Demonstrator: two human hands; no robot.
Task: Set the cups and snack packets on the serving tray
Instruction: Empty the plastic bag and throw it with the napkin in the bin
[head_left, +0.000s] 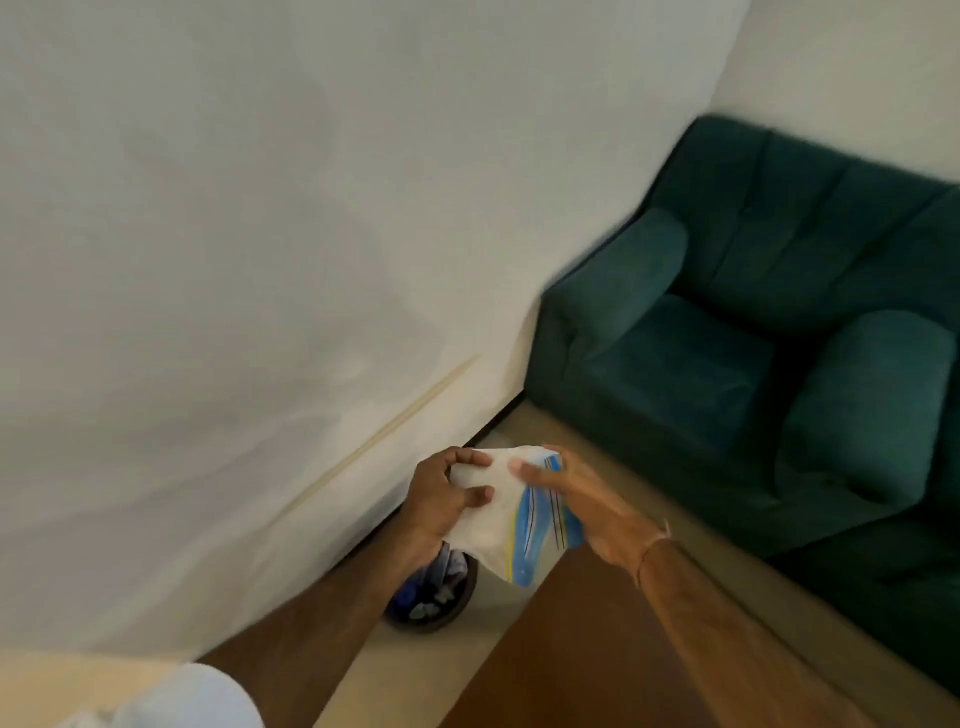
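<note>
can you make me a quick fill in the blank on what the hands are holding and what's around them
1. The white and blue packet is held by ____ hands, the left hand and the right hand.
2. The armchair by the wall is dark ____.
3. The round bin sits on the floor directly ____ the left hand.
4. The brown tabletop lies under the ____ forearm.

Missing words: both; green; below; right

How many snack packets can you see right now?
1. A white and blue snack packet is held between the left hand and right hand, above a dark bin on the floor. No cups or tray are in view.
</note>
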